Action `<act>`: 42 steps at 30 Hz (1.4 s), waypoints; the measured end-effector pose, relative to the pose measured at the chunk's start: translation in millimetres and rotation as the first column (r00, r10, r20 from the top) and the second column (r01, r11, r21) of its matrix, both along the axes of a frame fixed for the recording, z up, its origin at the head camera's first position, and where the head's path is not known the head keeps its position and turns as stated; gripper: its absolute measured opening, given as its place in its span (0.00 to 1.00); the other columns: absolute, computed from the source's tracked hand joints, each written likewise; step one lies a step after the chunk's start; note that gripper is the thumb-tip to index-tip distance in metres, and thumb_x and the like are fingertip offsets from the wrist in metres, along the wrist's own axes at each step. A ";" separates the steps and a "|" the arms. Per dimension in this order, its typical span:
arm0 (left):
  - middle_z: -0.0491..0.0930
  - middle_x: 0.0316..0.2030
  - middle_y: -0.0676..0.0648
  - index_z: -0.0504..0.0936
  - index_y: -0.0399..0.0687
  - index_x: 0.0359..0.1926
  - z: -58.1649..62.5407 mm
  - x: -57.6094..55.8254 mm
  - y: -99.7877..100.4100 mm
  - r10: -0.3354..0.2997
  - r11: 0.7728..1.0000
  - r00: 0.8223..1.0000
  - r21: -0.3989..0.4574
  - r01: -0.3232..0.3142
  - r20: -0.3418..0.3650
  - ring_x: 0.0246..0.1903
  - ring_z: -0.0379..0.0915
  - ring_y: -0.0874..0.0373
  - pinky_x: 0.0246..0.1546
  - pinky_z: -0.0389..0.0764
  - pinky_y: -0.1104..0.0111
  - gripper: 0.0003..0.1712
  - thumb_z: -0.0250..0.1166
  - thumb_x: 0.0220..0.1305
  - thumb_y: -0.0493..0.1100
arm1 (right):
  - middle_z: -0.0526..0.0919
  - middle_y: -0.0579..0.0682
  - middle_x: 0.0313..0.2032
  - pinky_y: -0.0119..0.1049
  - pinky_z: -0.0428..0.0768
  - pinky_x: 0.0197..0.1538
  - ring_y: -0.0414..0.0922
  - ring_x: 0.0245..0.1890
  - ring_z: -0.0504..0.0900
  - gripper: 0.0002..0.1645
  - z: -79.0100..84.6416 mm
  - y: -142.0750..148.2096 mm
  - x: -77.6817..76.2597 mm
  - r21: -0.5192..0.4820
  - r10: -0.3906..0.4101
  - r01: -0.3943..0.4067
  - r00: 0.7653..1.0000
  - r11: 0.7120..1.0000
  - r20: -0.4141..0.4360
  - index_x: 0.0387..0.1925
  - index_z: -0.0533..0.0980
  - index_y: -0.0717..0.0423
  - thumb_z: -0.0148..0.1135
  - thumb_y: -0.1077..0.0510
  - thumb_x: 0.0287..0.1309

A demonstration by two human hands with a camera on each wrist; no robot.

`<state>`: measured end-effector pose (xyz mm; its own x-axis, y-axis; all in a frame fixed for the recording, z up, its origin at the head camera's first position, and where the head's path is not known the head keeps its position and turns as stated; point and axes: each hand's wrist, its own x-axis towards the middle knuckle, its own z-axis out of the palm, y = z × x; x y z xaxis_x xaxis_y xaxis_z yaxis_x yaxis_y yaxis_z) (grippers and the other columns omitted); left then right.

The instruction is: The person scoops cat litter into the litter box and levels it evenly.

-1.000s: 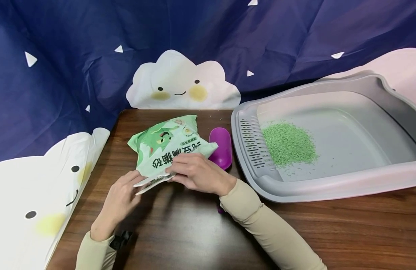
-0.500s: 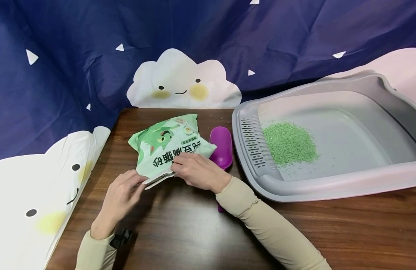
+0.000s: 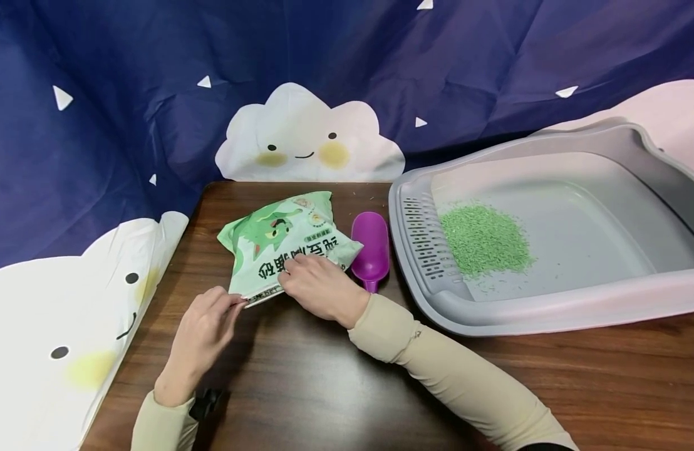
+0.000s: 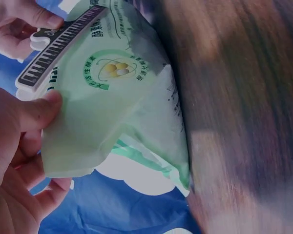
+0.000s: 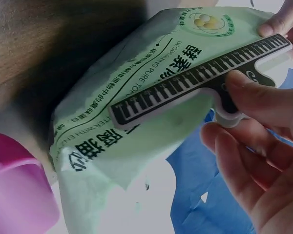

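A pale green bag of cat litter [image 3: 290,238] with a green cartoon cat on it lies on the table. Along its near edge runs a long bag clip [image 5: 200,80] with a black-and-white piano-key pattern. My right hand [image 3: 319,285] pinches the clip's handles between thumb and fingers. My left hand [image 3: 203,322] pinches the bag's corner beside the clip's left end, thumb on the printed side in the left wrist view. The clip's far side is hidden.
A purple scoop [image 3: 371,247] lies right of the bag. Beyond it stands a large grey litter box [image 3: 538,319] with a heap of green pellets [image 3: 485,238] inside. A blue curtain with clouds [image 3: 313,50] hangs behind the table.
The clip's two bars, spread apart a second ago, have come together along the bag's edge. My right hand has shifted slightly left, showing more of the scoop's handle.
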<state>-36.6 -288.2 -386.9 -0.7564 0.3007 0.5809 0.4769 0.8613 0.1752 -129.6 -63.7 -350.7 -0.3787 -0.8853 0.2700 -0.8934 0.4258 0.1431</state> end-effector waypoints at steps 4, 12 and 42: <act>0.73 0.25 0.47 0.81 0.36 0.31 -1.0 -2.0 3.1 -0.003 1.000 1.000 0.004 0.003 0.002 0.25 0.70 0.50 0.28 0.71 0.59 0.10 0.57 0.66 0.37 | 0.79 0.45 0.27 0.33 0.77 0.32 0.43 0.29 0.79 0.12 0.1 -1.2 -1.0 0.019 -0.027 0.027 1.000 0.999 -0.013 0.27 0.80 0.48 0.54 0.64 0.61; 0.73 0.27 0.43 0.78 0.34 0.30 -2.5 -7.1 8.9 -0.034 0.999 0.999 -0.001 0.034 -0.031 0.27 0.70 0.46 0.29 0.71 0.57 0.20 0.48 0.74 0.42 | 0.81 0.44 0.25 0.33 0.79 0.28 0.42 0.26 0.80 0.18 -1.3 -11.0 -1.7 0.054 -0.095 0.096 0.995 0.994 -0.015 0.22 0.80 0.44 0.54 0.67 0.59; 0.77 0.31 0.44 0.82 0.39 0.36 -0.9 2.0 -5.0 0.150 0.981 0.982 -0.145 -0.132 0.119 0.33 0.75 0.44 0.28 0.70 0.52 0.12 0.59 0.49 0.29 | 0.78 0.44 0.36 0.32 0.78 0.39 0.41 0.35 0.78 0.10 -26.4 -25.9 5.5 0.041 -0.078 0.078 0.997 0.996 0.007 0.39 0.80 0.47 0.53 0.61 0.65</act>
<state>-34.6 -293.2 -387.9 -0.8625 0.2550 0.4371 0.3301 0.9382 0.1040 -124.1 -89.6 -377.1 -0.4493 -0.8630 0.2310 -0.8588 0.4885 0.1546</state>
